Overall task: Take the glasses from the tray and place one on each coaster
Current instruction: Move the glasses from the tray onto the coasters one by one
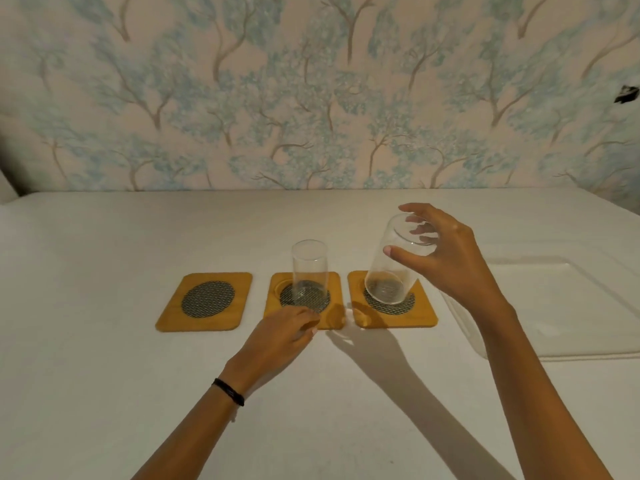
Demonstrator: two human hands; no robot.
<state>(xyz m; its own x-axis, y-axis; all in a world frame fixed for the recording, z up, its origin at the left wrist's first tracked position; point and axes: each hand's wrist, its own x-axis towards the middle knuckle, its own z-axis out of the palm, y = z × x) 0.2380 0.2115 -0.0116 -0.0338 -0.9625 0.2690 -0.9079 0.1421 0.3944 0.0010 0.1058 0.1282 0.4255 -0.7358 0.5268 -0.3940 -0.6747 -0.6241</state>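
Observation:
Three wooden coasters with dark woven round centres lie in a row on the white table. The left coaster (pixel 204 301) is bare. A clear glass (pixel 308 268) stands upright on the middle coaster (pixel 337 318). My left hand (pixel 280 336) rests flat on that coaster's front edge, fingers together, holding nothing. My right hand (pixel 445 258) grips the rim of a second clear glass (pixel 393 271), which is tilted with its base over the right coaster (pixel 424 315). The clear tray (pixel 554 306) at the right holds no glasses.
A wall with tree-pattern wallpaper (pixel 311 98) rises right behind the table's far edge. The white tabletop (pixel 104 393) stretches wide to the left and in front of the coasters.

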